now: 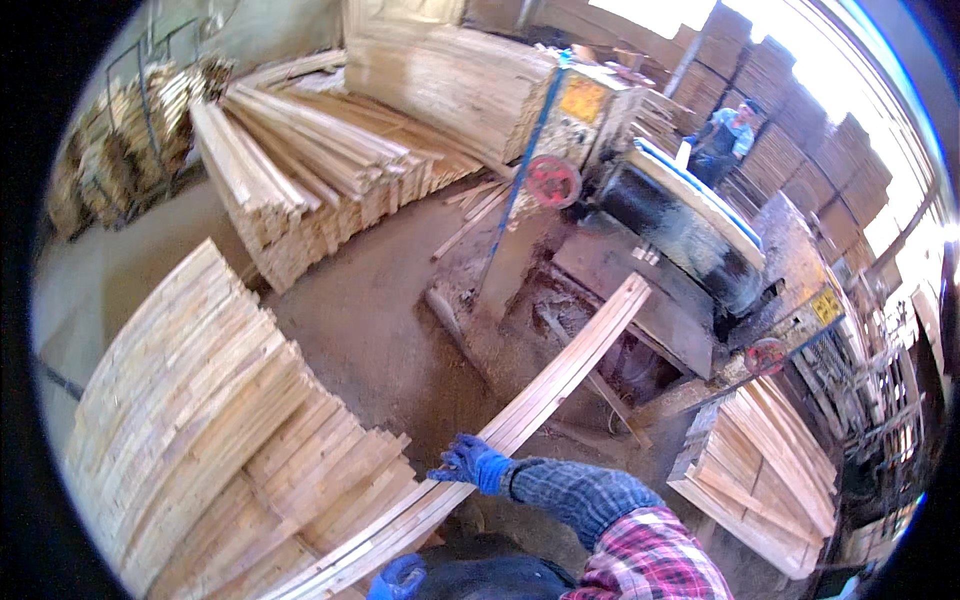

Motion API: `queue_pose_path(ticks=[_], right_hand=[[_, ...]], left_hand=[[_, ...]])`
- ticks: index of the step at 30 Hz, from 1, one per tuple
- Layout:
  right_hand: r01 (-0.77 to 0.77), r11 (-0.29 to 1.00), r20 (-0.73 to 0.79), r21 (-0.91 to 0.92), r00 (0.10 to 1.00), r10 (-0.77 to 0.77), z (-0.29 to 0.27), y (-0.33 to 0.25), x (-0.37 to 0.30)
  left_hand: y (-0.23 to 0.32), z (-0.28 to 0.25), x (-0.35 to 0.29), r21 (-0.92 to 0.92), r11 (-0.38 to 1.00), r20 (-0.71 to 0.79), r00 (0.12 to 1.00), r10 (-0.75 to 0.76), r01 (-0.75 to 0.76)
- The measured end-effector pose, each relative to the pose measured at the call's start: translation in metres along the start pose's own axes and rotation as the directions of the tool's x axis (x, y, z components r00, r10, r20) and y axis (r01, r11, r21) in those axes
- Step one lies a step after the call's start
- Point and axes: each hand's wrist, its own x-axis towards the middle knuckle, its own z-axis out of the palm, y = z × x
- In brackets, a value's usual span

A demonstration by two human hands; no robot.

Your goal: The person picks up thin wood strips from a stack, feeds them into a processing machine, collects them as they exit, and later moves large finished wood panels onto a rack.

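Observation:
A bundle of long, narrow wooden boards lies side by side, slanting from the lower left up to the bed of a large woodworking machine. My right hand, in a blue glove, has its fingers wrapped across the top of these boards near their middle. Low in the picture, my left hand wears a blue glove too and is close beside the same boards. The lower edge cuts it off, so its fingers are hidden. The far ends of the boards rest at the edge of the machine's metal bed, below a dark roller.
Stacked boards stand close on my left, with another pile beyond. A smaller stack is right of the machine. Red handwheels stick out from the machine's frame. Behind it stands another person. Sawdust covers the floor.

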Motion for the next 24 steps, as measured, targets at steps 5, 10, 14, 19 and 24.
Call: queue_pose_path(ticks=[5, 10, 14, 19, 24], right_hand=[[-0.220, 0.966, -0.077, 0.132, 0.970, 0.232, -0.054, -0.033, -0.020], [-0.530, 0.510, -0.178, 0.677, 0.555, 0.813, -0.044, -0.105, -0.129], [-0.782, 0.024, 0.209, 0.623, 0.196, 0.958, 0.025, -0.197, -0.282], [-0.742, -0.621, 0.534, 0.254, -0.428, 0.729, 0.175, -0.396, -0.577], [-0.322, -0.943, 0.757, 0.082, -0.596, 0.270, 0.141, -0.465, -0.618]], left_hand=[[0.091, -0.058, 0.050, -0.526, 0.813, 0.202, 0.965, -0.166, 0.250], [0.033, -0.048, 0.070, -0.197, 0.967, 0.269, 0.957, -0.106, 0.163], [0.086, -0.030, 0.101, -0.138, 0.990, 0.410, 0.912, 0.023, 0.037], [0.162, 0.115, 0.159, -0.350, 0.935, 0.523, 0.819, 0.237, -0.047], [0.264, 0.215, 0.198, -0.222, 0.970, 0.690, 0.719, 0.084, 0.100]])
